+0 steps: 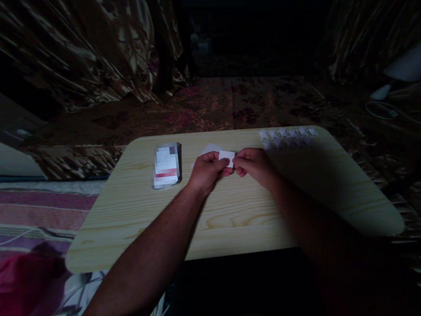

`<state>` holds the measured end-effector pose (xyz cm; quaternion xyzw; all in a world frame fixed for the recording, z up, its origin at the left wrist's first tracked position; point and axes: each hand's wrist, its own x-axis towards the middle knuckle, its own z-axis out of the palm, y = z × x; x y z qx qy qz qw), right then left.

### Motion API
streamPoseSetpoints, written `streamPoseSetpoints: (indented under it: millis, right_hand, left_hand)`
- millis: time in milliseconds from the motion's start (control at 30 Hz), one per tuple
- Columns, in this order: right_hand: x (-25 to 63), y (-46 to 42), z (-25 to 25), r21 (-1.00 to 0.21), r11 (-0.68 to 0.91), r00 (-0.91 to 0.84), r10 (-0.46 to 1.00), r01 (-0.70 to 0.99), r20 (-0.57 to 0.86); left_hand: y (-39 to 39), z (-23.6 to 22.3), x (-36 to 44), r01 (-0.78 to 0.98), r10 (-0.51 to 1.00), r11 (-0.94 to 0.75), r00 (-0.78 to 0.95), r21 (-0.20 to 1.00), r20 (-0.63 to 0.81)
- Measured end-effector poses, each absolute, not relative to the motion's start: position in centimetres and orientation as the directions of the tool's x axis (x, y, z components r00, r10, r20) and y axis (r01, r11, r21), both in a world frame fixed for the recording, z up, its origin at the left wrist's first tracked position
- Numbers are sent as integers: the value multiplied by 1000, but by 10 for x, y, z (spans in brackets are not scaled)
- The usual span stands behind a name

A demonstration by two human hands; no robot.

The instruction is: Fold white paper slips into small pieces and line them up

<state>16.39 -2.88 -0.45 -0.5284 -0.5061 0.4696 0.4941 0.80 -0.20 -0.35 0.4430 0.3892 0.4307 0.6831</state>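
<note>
With bare forearms (159, 242) nearest, reaches over pale table (238, 210), pinching white paper (227, 155) in left hand (207, 172) and right hand (255, 163).

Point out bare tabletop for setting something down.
Middle: between left forearm and right forearm, down to the tabletop's near edge. Right: from right forearm to right edge, before the folded pieces. Left: between phone and left edge. Crowded: back centre, left grip and right grip at small white paper, loose paper behind.

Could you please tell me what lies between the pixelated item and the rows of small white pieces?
The head view shows the left hand, a small white paper, the right hand and a partly hidden white sheet.
</note>
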Motion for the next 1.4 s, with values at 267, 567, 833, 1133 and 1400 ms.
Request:
streamPoseSetpoints:
  millis: [267, 567, 833, 1133, 1400]
  right_hand:
    - [163, -28, -8, -994, 16, 55, 998, 105, 22]
    - [162, -27, -9, -988, 42, 56, 997, 152, 51]
    - [163, -28, -6, -994, 43, 38, 998, 105, 48]
    - [164, -29, -2, -995, 15, 44, 999, 100, 19]
    - [164, -27, -6, -990, 40, 48, 998, 136, 47]
  left_hand:
    - [-1, -4, 8, -255, 933, 210, 342, 944, -115]
    - [0, -6, 7, -258, 935, 203, 337, 945, -109]
    - [1, -6, 6, -281, 927, 231, 353, 932, -123]
    - [0, -6, 7, -305, 931, 220, 348, 927, -106]
    - [-1, -3, 8, -305, 936, 225, 332, 925, -118]
